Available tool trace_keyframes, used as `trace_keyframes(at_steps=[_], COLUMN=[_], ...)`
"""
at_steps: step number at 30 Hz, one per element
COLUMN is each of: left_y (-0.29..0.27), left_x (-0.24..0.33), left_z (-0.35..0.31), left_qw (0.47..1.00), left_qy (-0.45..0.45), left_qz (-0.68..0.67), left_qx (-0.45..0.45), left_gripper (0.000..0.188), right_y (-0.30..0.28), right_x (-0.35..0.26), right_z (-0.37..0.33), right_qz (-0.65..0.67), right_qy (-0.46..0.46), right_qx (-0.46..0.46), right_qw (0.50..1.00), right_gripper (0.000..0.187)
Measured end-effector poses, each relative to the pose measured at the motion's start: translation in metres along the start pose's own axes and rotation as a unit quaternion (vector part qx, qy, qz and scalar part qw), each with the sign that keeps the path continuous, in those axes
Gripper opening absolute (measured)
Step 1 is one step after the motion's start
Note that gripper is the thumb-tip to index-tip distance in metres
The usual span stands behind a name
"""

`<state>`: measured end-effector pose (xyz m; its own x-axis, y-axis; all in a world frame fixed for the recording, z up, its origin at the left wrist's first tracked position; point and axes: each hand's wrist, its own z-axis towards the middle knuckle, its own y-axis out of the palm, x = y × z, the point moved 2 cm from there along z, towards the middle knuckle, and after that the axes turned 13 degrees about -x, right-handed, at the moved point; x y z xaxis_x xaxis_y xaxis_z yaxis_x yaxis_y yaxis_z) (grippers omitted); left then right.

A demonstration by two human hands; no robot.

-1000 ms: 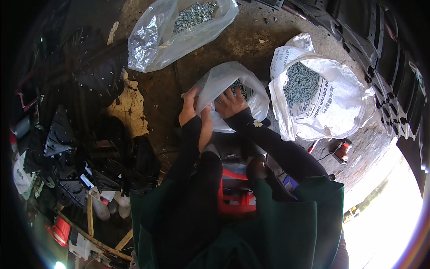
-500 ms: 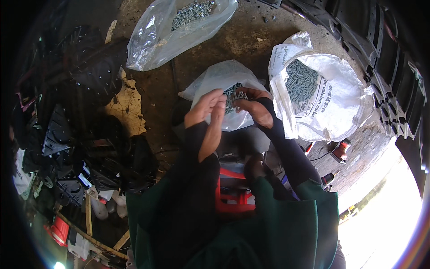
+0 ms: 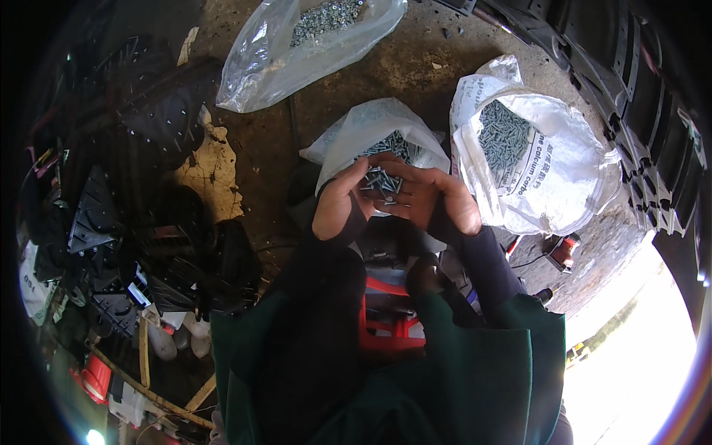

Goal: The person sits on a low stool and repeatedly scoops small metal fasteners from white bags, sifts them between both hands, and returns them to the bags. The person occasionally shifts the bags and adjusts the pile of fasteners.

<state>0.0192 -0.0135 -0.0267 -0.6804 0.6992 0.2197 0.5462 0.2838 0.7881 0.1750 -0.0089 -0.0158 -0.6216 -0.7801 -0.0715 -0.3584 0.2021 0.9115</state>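
Observation:
My left hand [image 3: 340, 204] and my right hand [image 3: 436, 194] are cupped together, palms up, edges touching, in front of the middle bag. A small heap of silvery screws [image 3: 382, 182] lies in the hollow they form, mostly over the fingers. Just beyond them stands an open, whitish plastic bag [image 3: 343, 133], with more screws [image 3: 393, 143] visible inside; my hands cover part of its near side. To the right is a white woven sack [image 3: 575, 182], its mouth rolled open on a large pile of grey-blue screws [image 3: 503, 137].
A clear plastic bag [image 3: 259, 67] of small metal nuts [image 3: 326, 21] lies at the far left. Black molded parts [image 3: 96, 215] crowd the left side. A red power tool [image 3: 565, 251] lies right of my arm; a red stool [image 3: 389, 326] shows between my legs. Dark metal racks line the far right.
My hands have come together from a picking pose into a cup, turning palms up. The screws that were at my right fingers now rest across both hands. The view has shifted slightly.

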Motion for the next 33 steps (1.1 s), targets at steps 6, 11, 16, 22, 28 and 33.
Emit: trace_keyframes(at_steps=[6,11,16,22,28,33], left_y=[-0.004,-0.003,0.0,0.005,0.011,0.017], left_x=[0.001,0.003,0.004,0.008,0.007,0.009], left_z=[0.002,0.001,0.0,-0.003,-0.002,-0.009], left_qw=[0.999,1.0,1.0,0.999,0.997,0.991], left_qy=[0.002,-0.004,-0.01,-0.026,0.022,0.005], left_qz=[0.005,0.005,0.0,-0.012,-0.02,-0.028], left_qx=[0.033,0.022,0.028,0.03,0.076,0.128], left_gripper=[0.038,0.038,0.038,0.037,0.033,0.03], right_y=[0.003,0.009,0.006,0.004,0.004,0.008], right_x=[-0.006,-0.006,-0.008,-0.007,-0.015,-0.016], right_z=[-0.001,-0.001,-0.005,-0.007,-0.013,-0.013], right_qz=[0.05,0.074,0.082,0.077,0.022,0.001], right_qy=[0.024,0.019,0.019,0.007,0.017,0.013], right_qx=[0.034,0.027,0.021,0.055,0.083,0.103], right_qw=[0.998,0.997,0.996,0.995,0.996,0.995], right_gripper=[0.066,0.064,0.064,0.067,0.062,0.061])
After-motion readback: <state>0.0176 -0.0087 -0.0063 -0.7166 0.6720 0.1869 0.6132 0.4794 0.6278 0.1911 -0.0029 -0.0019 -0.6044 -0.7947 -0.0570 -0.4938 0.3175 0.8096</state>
